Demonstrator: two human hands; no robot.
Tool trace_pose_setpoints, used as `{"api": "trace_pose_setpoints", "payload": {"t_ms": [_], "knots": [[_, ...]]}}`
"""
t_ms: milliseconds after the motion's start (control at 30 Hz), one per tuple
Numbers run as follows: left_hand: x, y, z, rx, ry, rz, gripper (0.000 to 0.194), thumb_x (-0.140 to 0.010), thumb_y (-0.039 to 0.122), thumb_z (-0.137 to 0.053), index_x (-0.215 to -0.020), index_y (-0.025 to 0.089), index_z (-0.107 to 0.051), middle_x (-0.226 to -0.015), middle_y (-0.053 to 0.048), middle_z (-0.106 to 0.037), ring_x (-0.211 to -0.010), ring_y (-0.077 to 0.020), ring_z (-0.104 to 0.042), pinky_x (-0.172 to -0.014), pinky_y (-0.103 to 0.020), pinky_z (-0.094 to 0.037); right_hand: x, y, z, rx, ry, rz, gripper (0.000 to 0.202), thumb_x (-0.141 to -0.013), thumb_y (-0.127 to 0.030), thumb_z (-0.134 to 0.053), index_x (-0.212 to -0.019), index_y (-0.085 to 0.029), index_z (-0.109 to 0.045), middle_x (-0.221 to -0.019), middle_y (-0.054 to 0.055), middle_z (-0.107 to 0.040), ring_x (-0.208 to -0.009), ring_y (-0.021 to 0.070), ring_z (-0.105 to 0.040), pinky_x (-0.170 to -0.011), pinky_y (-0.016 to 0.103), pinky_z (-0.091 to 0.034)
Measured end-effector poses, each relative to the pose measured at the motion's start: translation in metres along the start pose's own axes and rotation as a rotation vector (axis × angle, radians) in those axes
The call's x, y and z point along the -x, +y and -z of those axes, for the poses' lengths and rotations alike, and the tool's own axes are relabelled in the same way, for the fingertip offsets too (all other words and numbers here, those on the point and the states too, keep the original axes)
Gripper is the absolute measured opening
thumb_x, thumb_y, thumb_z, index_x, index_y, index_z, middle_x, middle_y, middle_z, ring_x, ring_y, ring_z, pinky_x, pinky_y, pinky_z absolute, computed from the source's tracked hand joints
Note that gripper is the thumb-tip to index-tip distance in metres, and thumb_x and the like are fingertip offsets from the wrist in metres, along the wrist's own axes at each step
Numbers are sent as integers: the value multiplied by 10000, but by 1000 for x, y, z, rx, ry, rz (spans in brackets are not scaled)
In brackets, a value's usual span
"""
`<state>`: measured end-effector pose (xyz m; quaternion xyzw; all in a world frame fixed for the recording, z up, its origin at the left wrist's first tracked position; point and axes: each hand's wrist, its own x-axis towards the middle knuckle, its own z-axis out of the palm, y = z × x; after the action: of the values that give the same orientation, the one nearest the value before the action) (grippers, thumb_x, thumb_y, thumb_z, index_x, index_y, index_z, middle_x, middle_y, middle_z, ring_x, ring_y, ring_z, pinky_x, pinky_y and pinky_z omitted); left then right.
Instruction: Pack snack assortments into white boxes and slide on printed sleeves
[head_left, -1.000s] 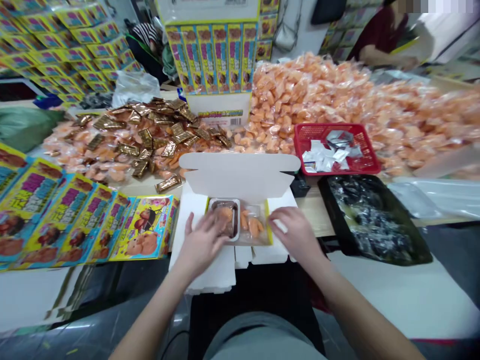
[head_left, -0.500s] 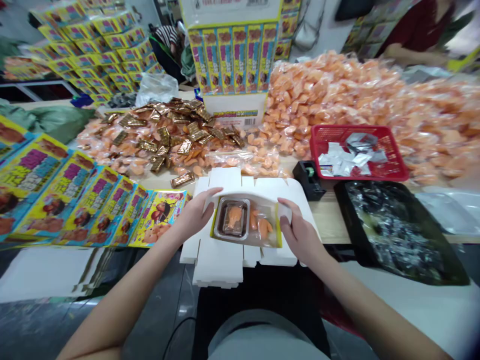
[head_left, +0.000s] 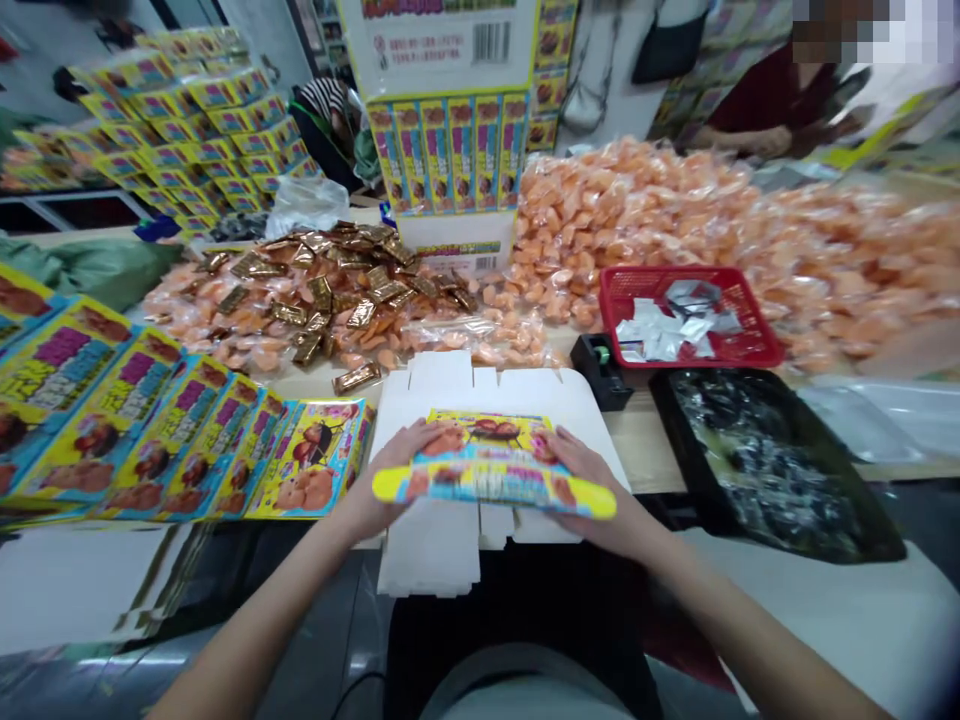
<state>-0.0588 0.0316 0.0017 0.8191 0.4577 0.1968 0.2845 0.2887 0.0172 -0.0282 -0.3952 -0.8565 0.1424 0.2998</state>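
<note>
Between my two hands is a colourful yellow and blue printed box [head_left: 487, 480], its front flap standing out towards me with rounded yellow ends. My left hand [head_left: 386, 485] grips its left end and my right hand [head_left: 592, 490] its right end, fingers closed round the sides. What lies inside the box is hidden now. Beneath it a stack of flat white cardboard blanks [head_left: 431, 560] lies on the table edge. Left of my left hand, a row of similar printed boxes [head_left: 311, 460] leans in an overlapping line.
Gold-wrapped packets [head_left: 360, 315] and bagged orange pieces [head_left: 622, 230] are heaped behind. To the right are a black tape dispenser [head_left: 600, 370], a red basket [head_left: 694, 355] of white sachets and a black tray [head_left: 780, 460]. A display carton [head_left: 450, 60] stands behind; a person [head_left: 765, 105] sits at back right.
The box was open towards me, showing a dark tray and orange pieces inside. Now its printed lid covers them and the flap faces me. Both hands have shifted to its ends.
</note>
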Motion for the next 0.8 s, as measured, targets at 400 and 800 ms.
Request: {"api": "trace_pose_setpoints", "payload": {"t_ms": [400,800], "knots": [[-53,-16,-7,770,199,398,671,-679,467,-778,-1193,185,-451,-1183,-107,-655,-1053,-276,-652,-895,-419,-540,-129,47,73,-227,-62,-264,339,-919,-356,-460,-1177,-210,-624,-908,44,-697,-704,156,-624,-629,280,-497],[-48,-12,-16,575,442,210,766,-797,488,-649,-1396,205,-264,-1275,-123,-551,-1158,-241,-585,-953,-400,-503,-94,17,38,381,132,115,237,-950,-271,-457,-1069,-177,-638,-810,64,-687,-750,183,-621,-695,294,-475]]}}
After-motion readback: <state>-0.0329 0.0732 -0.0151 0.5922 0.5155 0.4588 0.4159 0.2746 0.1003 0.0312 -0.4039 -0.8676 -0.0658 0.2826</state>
